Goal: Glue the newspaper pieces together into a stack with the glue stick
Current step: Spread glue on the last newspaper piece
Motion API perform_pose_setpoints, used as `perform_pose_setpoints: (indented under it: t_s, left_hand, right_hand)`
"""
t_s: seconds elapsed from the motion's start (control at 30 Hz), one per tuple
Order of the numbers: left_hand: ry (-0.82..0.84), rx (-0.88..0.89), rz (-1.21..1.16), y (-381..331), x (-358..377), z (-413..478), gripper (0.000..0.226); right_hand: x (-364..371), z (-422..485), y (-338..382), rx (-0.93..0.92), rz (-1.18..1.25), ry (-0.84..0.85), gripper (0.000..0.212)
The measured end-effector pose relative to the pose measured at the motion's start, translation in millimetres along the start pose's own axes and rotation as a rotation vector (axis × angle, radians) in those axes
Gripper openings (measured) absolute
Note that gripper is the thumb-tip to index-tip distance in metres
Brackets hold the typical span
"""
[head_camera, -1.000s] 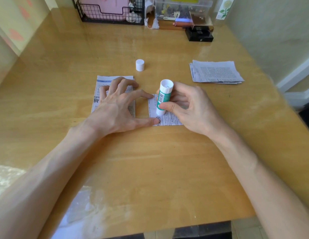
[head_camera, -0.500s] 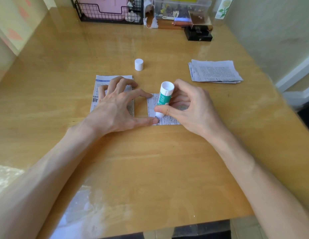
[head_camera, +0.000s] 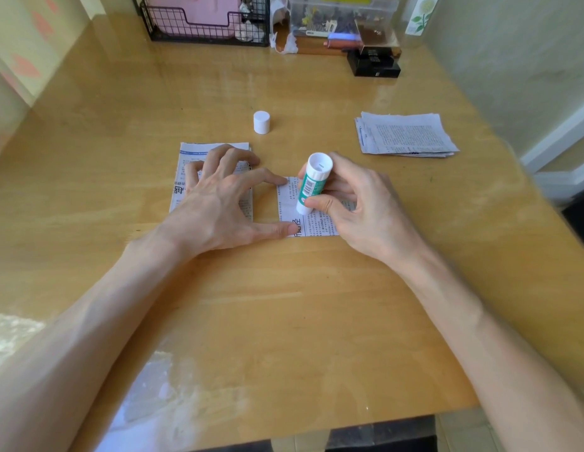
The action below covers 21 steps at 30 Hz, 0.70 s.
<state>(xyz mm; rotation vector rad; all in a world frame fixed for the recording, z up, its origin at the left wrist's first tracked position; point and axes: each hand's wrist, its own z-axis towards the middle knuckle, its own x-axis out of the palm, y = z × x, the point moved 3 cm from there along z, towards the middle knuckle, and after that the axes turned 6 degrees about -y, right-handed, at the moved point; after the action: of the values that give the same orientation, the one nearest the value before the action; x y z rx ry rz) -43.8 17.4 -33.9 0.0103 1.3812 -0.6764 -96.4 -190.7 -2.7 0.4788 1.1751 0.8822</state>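
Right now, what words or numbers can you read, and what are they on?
Nothing reads clearly enough to quote.
glue stick: green label with a barcode, print too small.
newspaper piece under it: big sideways headline characters, cut off; small print blurred.
left stack: blue header line and one big character, unreadable.
loose pile: columns of print too small.
cap: blank.

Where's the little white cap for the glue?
In the head view the white cap stands on the table near the middle, just beyond the newspaper stack under the left hand.
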Motion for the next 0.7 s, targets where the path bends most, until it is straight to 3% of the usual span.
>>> perform_pose_setpoints:
  t_s: [0.33, 0.5, 0.7]
  left_hand:
    - [-0.002, 0.0, -0.004, -0.2, -0.4, -0.4, 0.088]
    - [-0.003, -0.002, -0.01, -0.5, -0.9, -0.2, 0.089]
    - [-0.019, 0.001, 0.008, -1.9, -2.6, -0.2, 0.087]
  right_hand:
    - [0.0, 6.9, -6.8, 0.039, -0.04, -0.1, 0.023]
    - [1.0, 8.2, -5.1, 0.039, -0.041, -0.144, 0.036]
    - [-4.3, 7.5, -5.3, 0.052, -0.005, -0.086, 0.026]
